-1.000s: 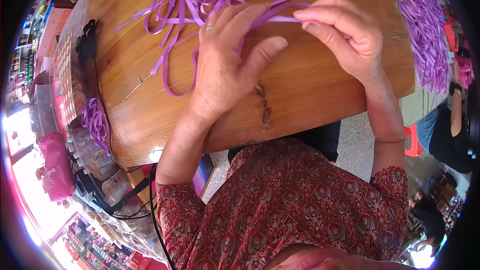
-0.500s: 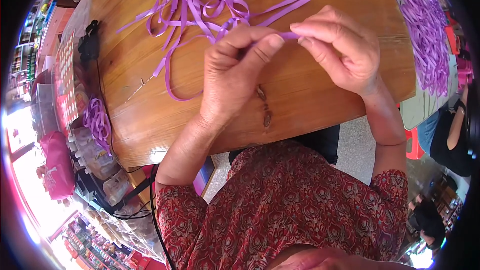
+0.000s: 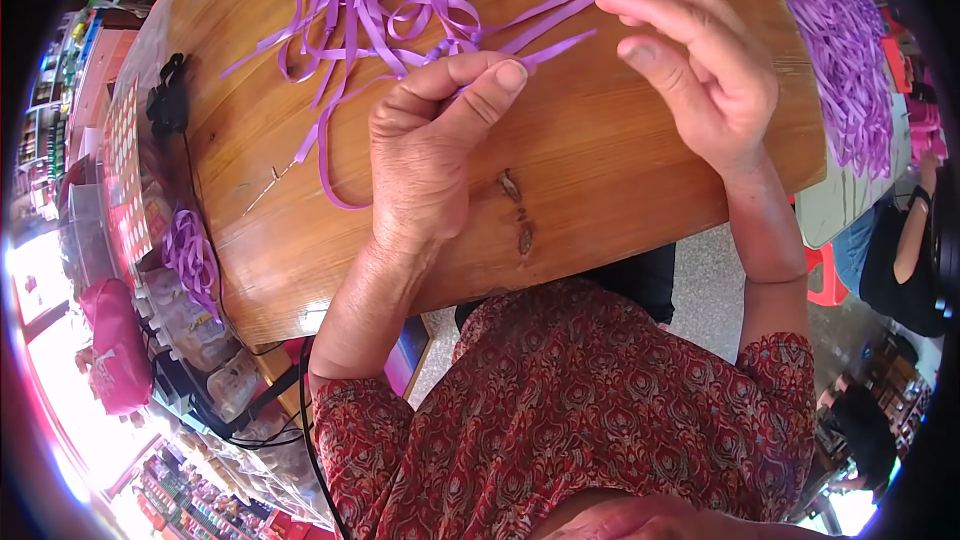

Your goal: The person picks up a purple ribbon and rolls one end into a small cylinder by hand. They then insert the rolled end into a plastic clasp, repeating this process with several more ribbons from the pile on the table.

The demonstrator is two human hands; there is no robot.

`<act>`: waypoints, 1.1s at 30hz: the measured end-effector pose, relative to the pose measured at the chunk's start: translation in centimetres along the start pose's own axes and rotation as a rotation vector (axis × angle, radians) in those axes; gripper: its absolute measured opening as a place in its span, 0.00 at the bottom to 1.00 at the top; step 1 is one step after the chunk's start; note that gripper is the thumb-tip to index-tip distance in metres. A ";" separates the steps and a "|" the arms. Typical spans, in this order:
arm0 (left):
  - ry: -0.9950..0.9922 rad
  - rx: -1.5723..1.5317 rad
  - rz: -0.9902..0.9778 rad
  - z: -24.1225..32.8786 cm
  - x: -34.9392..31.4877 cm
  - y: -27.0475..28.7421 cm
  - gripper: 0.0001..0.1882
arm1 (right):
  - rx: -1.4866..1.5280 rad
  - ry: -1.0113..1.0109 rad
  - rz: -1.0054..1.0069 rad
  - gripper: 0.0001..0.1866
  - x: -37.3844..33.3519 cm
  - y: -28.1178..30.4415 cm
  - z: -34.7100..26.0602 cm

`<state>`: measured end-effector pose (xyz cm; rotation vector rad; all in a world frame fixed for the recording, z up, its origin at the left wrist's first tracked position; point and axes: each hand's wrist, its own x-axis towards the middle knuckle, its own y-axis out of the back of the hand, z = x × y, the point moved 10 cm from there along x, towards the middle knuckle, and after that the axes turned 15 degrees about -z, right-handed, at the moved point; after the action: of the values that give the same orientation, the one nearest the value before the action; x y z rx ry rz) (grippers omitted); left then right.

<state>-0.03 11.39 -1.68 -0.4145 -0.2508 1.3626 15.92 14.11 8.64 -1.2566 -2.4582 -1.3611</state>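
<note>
Between thumb and curled forefinger, my left hand (image 3: 440,130) pinches a narrow purple ribbon (image 3: 560,46). The ribbon's tip sticks out to the right, past my thumb. My right hand (image 3: 700,70) is off the ribbon, its thumb and fingers apart with nothing between them. Beyond my hands lies a tangled heap of purple ribbons (image 3: 350,0), with two straight ends pointing up to the right. A loop of ribbon hangs left of my left wrist. One ribbon end at the left meets a thin metal needle-like tool (image 3: 266,190) on the wooden table (image 3: 600,190).
A larger mass of purple ribbons (image 3: 835,70) covers a pale table at the right. Along the left edge are a black cable (image 3: 195,175), a small purple ribbon bundle (image 3: 190,255) and a pink pouch (image 3: 115,345). Another person (image 3: 905,260) is at the far right.
My right hand has let go of the ribbon and opened, moving slightly right. My left hand has shifted left with the ribbon, whose tip now shows free.
</note>
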 end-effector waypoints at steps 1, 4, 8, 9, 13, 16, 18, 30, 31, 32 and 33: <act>0.027 -0.037 -0.016 -0.2 0.0 0.0 0.04 | -0.141 0.137 0.020 0.15 -0.1 0.0 -1.3; 0.047 -0.073 -0.032 -0.3 -0.1 -0.3 0.04 | -0.316 0.276 0.048 0.21 -0.5 -0.8 -3.1; 0.077 -0.106 -0.083 -0.6 0.0 -0.3 0.03 | -0.401 0.295 -0.019 0.22 -0.7 -2.4 -3.0; 0.078 -0.105 -0.084 -0.7 -0.1 -0.5 0.03 | -0.350 0.280 -0.028 0.21 -0.7 -2.4 -2.7; -0.014 -0.082 -0.072 -0.2 -0.1 -0.4 0.05 | -0.166 0.181 -0.086 0.19 -0.2 -2.6 -1.4; -0.018 -0.080 -0.093 -0.2 -0.1 -0.7 0.05 | -0.070 0.172 -0.074 0.18 -0.1 -2.7 -0.9; -0.038 -0.077 -0.098 0.0 -0.1 -0.8 0.05 | -0.024 0.158 -0.080 0.18 -0.1 -2.8 -0.7; -0.008 -0.056 -0.057 -0.2 -0.1 -0.4 0.04 | -0.143 0.143 -0.047 0.14 -0.4 -2.7 -1.1; -0.046 -0.018 -0.068 0.3 -0.1 -0.5 0.05 | -0.137 0.135 -0.038 0.13 -0.4 -2.6 -1.1; -0.086 0.019 -0.077 0.7 -0.1 -0.6 0.05 | -0.136 0.135 -0.037 0.13 -0.4 -2.5 -1.2; -0.085 0.020 -0.077 0.7 0.0 -0.7 0.05 | -0.107 0.114 -0.052 0.11 -0.4 -2.5 -1.0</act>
<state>0.27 11.35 -0.76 -0.3270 -0.3197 1.3074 14.12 12.41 7.40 -1.1084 -2.3861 -1.5502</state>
